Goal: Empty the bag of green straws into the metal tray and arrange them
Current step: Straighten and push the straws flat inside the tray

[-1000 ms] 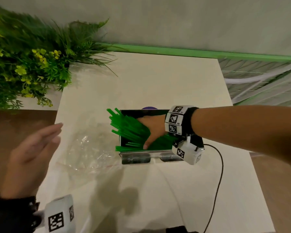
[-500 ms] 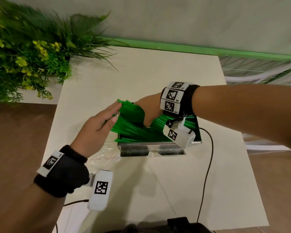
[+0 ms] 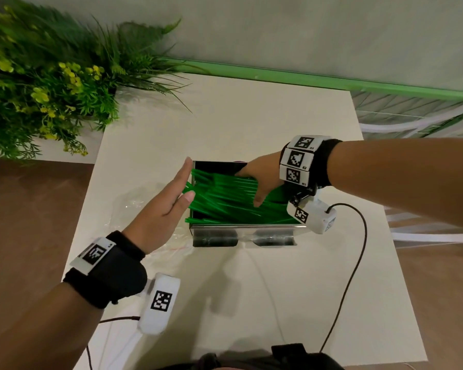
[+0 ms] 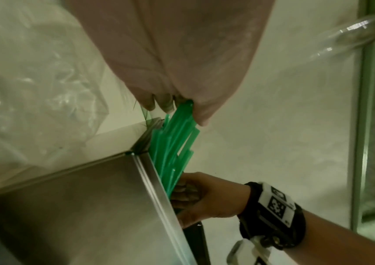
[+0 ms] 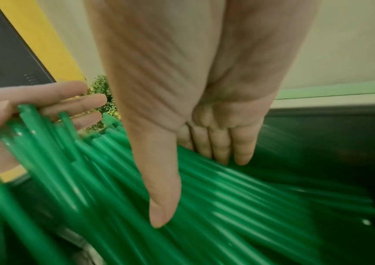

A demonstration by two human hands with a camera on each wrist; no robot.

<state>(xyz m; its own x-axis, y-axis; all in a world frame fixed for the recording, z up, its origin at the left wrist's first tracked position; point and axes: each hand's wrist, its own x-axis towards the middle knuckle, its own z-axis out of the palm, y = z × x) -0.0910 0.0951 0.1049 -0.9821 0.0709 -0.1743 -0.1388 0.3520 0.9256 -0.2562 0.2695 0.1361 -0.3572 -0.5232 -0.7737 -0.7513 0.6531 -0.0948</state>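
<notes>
A heap of green straws (image 3: pixel 225 206) lies in the metal tray (image 3: pixel 243 236), their left ends poking over its left edge. My left hand (image 3: pixel 183 182) stands flat, fingers straight, with its palm against those ends (image 4: pixel 182 125). My right hand (image 3: pixel 259 180) rests on top of the heap, fingers laid over the straws (image 5: pixel 204 197) and the thumb (image 5: pixel 161 206) stretched out on them. The clear bag (image 3: pixel 134 209) lies crumpled and flat on the table left of the tray, partly under my left wrist.
The tray sits mid-table on a cream tabletop (image 3: pixel 251 303). A leafy plant with yellow flowers (image 3: pixel 51 89) stands at the far left corner. A black cable (image 3: pixel 353 263) runs from my right wrist along the table's right side.
My left hand swept in from the left over the bag and now presses the straw ends at the tray's left edge. The straws stick out less. My right hand stayed on the heap.
</notes>
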